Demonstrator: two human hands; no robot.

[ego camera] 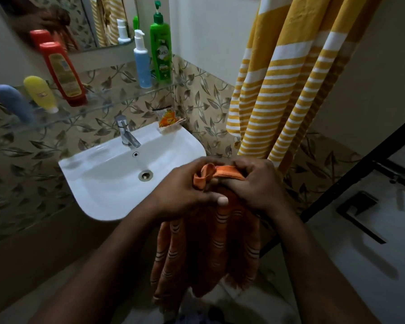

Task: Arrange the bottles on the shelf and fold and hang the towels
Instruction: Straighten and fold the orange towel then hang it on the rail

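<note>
Both hands pinch the top edge of the orange towel (211, 249) in front of the sink (117, 183): left hand (185, 188) and right hand (255, 183) curled on it. The towel hangs bunched below them; five bottles (160, 47) stand on the glass shelf (98, 99)

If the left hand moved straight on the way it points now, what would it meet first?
Probably the right hand, just past the orange towel that both hands hold; the left hand points right and slightly up. Depth is unclear.
</note>
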